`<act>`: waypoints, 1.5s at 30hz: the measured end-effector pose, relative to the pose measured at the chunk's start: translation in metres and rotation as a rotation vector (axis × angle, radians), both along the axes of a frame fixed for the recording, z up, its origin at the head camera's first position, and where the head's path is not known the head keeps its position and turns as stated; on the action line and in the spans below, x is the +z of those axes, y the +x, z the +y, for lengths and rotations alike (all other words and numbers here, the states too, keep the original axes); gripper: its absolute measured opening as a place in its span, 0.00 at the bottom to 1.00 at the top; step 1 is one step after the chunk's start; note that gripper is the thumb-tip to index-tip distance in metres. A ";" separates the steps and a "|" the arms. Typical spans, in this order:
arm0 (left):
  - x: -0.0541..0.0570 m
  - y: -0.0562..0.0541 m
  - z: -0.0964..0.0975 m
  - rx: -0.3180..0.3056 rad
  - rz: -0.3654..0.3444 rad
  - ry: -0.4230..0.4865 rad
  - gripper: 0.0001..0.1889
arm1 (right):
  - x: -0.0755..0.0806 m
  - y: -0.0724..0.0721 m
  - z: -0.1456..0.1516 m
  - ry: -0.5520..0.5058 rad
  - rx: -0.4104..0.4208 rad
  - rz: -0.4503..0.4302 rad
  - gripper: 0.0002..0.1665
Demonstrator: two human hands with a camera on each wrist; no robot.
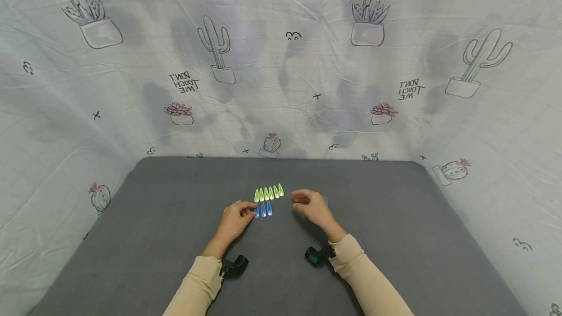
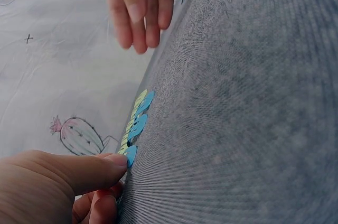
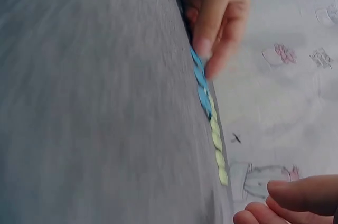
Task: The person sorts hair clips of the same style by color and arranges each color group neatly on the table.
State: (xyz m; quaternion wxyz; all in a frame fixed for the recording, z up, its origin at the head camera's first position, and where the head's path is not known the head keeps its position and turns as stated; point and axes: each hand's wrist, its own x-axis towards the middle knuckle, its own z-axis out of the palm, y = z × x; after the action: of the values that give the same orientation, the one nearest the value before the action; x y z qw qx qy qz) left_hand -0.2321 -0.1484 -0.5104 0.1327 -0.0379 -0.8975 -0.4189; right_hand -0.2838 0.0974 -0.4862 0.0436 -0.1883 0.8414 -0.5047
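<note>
Several yellow-green snap hair clips lie side by side in a slanting row on the grey table. Just nearer than them is a short row of three blue snap hair clips. My left hand pinches the leftmost blue clip between thumb and forefinger, at the left end of that row. To the right of both rows, my right hand hovers over the table, its fingers loosely extended and holding nothing. Another blue hair clip lies just beyond the right hand, partly hidden by it.
A grey cloth covers the table. White fabric printed with cacti hangs behind it and on both sides. Each wrist wears a black camera mount, the left one and the right one both low over the cloth.
</note>
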 end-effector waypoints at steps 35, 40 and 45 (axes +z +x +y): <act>0.000 -0.003 -0.001 0.004 -0.012 -0.005 0.07 | -0.011 -0.005 0.077 -0.151 -0.212 -0.049 0.22; -0.001 -0.003 -0.001 0.006 -0.017 -0.009 0.07 | -0.018 -0.006 0.076 -0.061 -0.255 0.020 0.20; 0.000 -0.001 0.000 0.009 -0.027 -0.009 0.07 | -0.016 -0.005 0.072 0.048 -0.275 0.066 0.20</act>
State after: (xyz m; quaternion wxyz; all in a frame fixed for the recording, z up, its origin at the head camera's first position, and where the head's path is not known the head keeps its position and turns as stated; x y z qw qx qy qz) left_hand -0.2333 -0.1489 -0.5108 0.1225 -0.0290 -0.9012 -0.4146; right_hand -0.2883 0.1695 -0.5026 -0.0495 -0.0865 0.8719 -0.4794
